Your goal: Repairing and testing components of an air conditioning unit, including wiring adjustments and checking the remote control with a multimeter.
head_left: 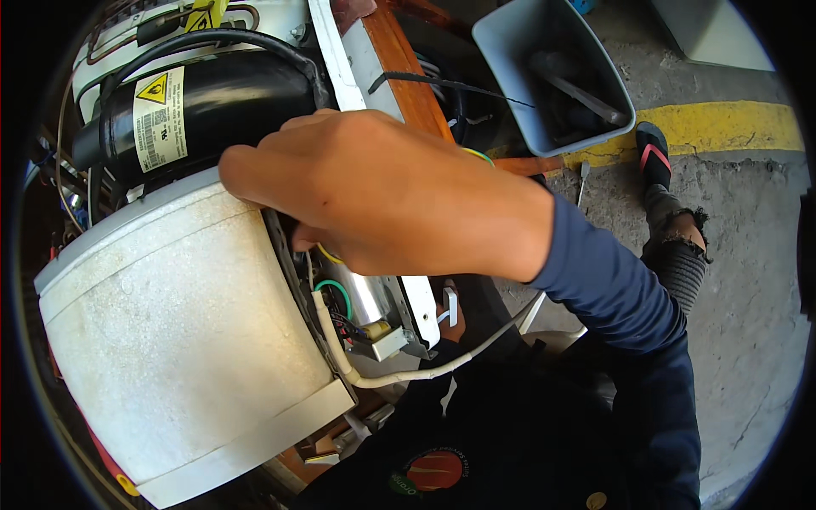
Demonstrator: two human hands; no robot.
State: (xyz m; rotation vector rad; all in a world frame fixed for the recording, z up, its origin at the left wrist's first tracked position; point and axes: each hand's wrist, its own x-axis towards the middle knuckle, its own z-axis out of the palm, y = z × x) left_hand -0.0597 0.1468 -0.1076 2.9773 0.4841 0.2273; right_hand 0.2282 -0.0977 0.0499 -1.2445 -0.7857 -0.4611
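Right hand reaches over the shell's corner toward the wiring slot

The right hand [365, 187] lies over the upper right corner of the white shell [178, 340], between the black compressor [242, 106] and the silver cylinder [361, 293]. Its fingers are curled and its thumb tucked beneath; the back of the hand hides how far open the grip is and what, if anything, it has hold of. The left hand cannot be made out for certain.

The shell looks light and stiff but easily dented, and its glossy skin may slip; its broad side seems a safer hold than its rim. The green wire [343, 296] and pale cord [425, 372] should bend readily, best pinched along the sleeve, away from their ends.

The metal frame [420, 308] has a thin, hard-looking edge, leaving only a narrow slot beside the shell. More room lies rightward over the concrete floor [748, 255], where a grey bin [510, 51] and a sandalled foot [654, 170] are.
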